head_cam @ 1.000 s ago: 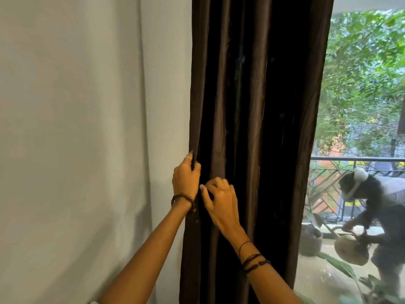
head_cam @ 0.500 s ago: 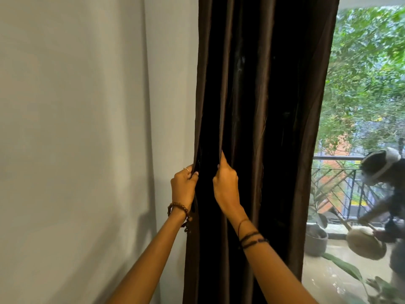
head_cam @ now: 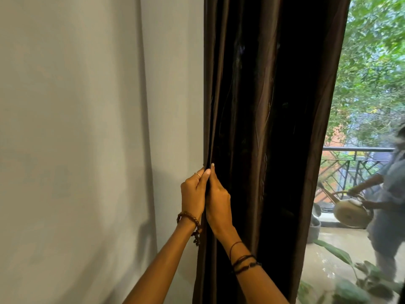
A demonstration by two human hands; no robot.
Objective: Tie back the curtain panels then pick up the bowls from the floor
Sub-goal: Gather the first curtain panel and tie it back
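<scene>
A dark brown curtain panel (head_cam: 267,128) hangs bunched in folds between the wall and the window. My left hand (head_cam: 192,196) grips the curtain's left edge fold, thumb and fingers pinched on the fabric. My right hand (head_cam: 219,200) is pressed right beside it, its fingers tucked into the same fold and holding it. Both hands sit at about mid height on the panel. No tie-back and no bowls are in view.
A plain grey wall (head_cam: 87,139) fills the left. Right of the curtain, a window shows a balcony railing (head_cam: 355,163), trees, potted plants (head_cam: 350,288), and a person (head_cam: 392,200) holding a watering can (head_cam: 350,211).
My right hand has moved left until it touches my left hand at the curtain's edge, gathering the folds. The person outside has moved to the right.
</scene>
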